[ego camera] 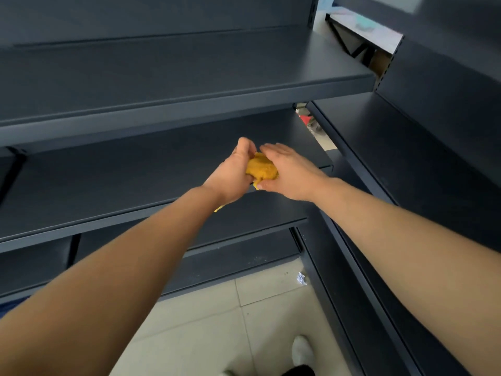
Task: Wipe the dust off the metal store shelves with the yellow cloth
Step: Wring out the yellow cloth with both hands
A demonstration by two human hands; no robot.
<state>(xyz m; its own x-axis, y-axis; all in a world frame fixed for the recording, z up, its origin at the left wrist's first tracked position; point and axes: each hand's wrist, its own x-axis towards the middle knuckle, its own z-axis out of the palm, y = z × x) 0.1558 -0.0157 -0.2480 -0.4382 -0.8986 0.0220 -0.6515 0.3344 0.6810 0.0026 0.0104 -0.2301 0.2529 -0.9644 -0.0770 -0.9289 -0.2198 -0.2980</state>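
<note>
Yellow cloth is being bunched between left hand and right hand, both gripping, above the middle shelf; wiping's probably getting started next.

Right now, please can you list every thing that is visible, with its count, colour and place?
shelves: several tiers, dark grey metal, ahead and along the right side; nothing stands on them.
cloth: one, yellow, bunched between both hands above the middle shelf.
floor: pale tiles, bottom centre.
scrap: one, white and crumpled, on the floor by the shelf base.
shoe: one, white, bottom edge.
clutter: red and white things, too blurred to name, seen through the gap behind the shelves.
left hand: closed on the cloth.
right hand: fingers laid over the cloth, thumb under it.
</note>
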